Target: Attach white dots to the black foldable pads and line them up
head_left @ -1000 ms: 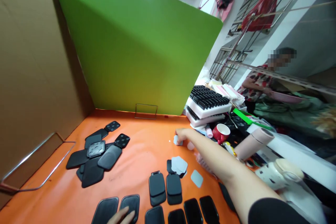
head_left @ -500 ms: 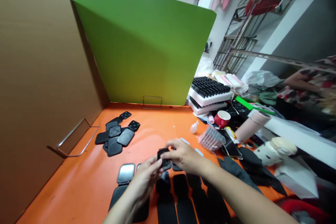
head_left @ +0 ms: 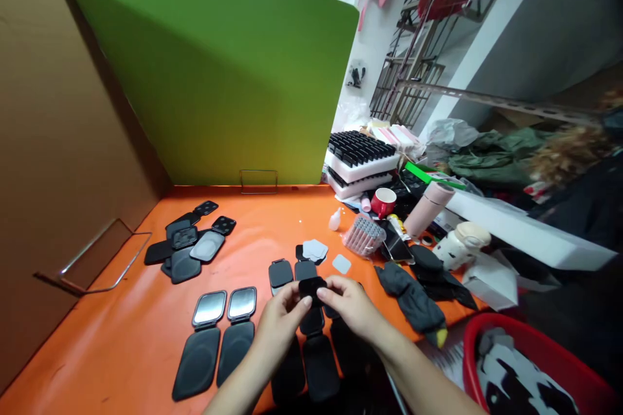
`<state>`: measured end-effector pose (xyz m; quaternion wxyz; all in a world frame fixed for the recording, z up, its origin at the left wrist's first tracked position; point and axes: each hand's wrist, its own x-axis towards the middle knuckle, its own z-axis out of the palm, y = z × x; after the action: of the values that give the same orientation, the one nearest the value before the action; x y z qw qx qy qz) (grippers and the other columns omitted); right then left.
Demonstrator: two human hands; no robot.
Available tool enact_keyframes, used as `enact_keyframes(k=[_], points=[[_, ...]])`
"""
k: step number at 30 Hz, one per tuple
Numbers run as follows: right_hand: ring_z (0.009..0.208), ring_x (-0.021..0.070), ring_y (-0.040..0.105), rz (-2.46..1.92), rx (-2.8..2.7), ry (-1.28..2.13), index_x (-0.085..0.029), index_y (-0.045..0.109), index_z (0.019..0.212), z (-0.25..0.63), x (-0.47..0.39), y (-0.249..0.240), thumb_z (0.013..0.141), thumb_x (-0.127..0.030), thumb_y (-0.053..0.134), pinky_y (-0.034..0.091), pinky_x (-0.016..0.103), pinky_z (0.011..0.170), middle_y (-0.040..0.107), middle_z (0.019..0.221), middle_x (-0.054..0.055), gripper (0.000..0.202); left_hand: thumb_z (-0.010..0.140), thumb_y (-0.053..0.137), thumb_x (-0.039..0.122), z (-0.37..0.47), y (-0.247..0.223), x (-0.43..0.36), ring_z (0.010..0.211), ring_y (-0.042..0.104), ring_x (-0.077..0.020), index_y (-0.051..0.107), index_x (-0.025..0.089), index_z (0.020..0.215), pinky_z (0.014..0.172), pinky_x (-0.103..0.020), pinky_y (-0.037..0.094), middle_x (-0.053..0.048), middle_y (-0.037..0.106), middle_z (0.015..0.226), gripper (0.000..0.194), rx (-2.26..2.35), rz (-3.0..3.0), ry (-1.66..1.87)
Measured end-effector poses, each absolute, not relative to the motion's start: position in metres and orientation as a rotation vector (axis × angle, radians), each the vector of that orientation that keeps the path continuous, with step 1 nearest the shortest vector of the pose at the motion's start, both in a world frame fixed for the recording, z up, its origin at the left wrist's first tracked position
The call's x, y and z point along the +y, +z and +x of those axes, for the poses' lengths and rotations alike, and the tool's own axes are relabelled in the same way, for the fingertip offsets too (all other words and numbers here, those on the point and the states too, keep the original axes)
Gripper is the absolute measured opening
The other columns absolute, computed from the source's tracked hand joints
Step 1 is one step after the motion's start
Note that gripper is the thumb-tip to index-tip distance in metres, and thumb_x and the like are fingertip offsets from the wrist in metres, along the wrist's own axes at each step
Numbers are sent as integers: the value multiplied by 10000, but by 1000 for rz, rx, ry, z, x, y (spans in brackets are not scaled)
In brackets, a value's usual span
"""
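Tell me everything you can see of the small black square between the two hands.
The small black square has rounded corners and a dark, plain face that looks like plastic. It is pinched between the left hand and the right hand, with both thumbs at its near edge, over the orange table. Its underside is hidden, so I can't tell whether it joins anything below.

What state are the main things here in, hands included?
Left hand, pinching a black pad
Right hand, pinching the same black pad
Black pad, held by both hands
Two mirrors, folded open
Foam trays, stacked
Red mug, upright
Small bottle, upright
Gray card, lying flat
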<state>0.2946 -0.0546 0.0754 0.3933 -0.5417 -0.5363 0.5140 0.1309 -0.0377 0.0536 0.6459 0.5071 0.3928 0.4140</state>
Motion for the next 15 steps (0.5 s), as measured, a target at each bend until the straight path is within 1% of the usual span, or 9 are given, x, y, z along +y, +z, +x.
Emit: enact_keyframes(k=[3, 5, 7, 9, 11, 12, 13, 15], points=[[677, 131, 493, -1415, -1404, 1257, -138, 585, 751, 319, -76, 81, 783, -392, 556, 388, 241, 636, 544, 707, 8, 258, 755, 597, 348, 125, 49, -42, 951, 581, -226, 584, 185, 1042, 855, -341, 447, -81, 637, 1001, 330, 945, 1195, 944], [716, 148, 512, -1475, -1391, 1292, -139, 600, 752, 345, -93, 83, 776, -400, 564, 395, 253, 672, 566, 730, 16, 265, 778, 558, 370, 115, 47, -45, 990, 571, -234, 584, 205, 1054, 862, -349, 450, -83, 624, 1051, 322, 1029, 1255, 943], [710, 147, 517, -1562, -1322, 1285, -139, 609, 733, 379, -112, 81, 764, -405, 579, 399, 248, 673, 575, 721, 15, 269, 800, 514, 392, 101, 43, -49, 1002, 570, -235, 587, 226, 1052, 856, -350, 461, -75, 621, 1073, 310, 1149, 1381, 933], [637, 118, 498, -1670, -1150, 1213, -144, 602, 737, 419, -132, 75, 754, -398, 595, 390, 221, 602, 558, 676, -2, 255, 809, 491, 407, 86, 38, -54, 996, 579, -230, 594, 250, 1040, 850, -340, 472, -58, 629, 1072, 297, 1261, 1537, 916], [477, 72, 395, -1755, -884, 1106, -151, 561, 723, 462, -151, 67, 731, -401, 622, 311, 189, 449, 467, 551, -47, 257, 795, 506, 416, 74, 31, -59, 976, 595, -225, 610, 270, 1009, 828, -314, 491, -37, 648, 1048, 280, 1327, 1658, 916], [436, 60, 348, -1764, -729, 1022, -158, 530, 708, 483, -160, 62, 713, -399, 642, 271, 179, 410, 413, 504, -68, 265, 781, 521, 422, 70, 27, -61, 957, 606, -221, 620, 277, 988, 806, -294, 503, -25, 659, 1027, 271, 1350, 1704, 923], [407, 54, 318, -1760, -571, 922, -167, 491, 675, 504, -167, 58, 684, -394, 669, 245, 173, 385, 369, 469, -83, 289, 761, 542, 429, 67, 22, -62, 931, 620, -218, 631, 282, 965, 781, -276, 516, -16, 670, 1001, 267, 1358, 1742, 937], [386, 47, 316, -1736, -303, 730, -176, 428, 633, 541, -177, 52, 658, -352, 695, 241, 163, 365, 368, 460, -90, 321, 729, 569, 441, 66, 14, -65, 894, 638, -217, 647, 288, 941, 729, -249, 534, -3, 686, 964, 273, 1353, 1798, 949]])
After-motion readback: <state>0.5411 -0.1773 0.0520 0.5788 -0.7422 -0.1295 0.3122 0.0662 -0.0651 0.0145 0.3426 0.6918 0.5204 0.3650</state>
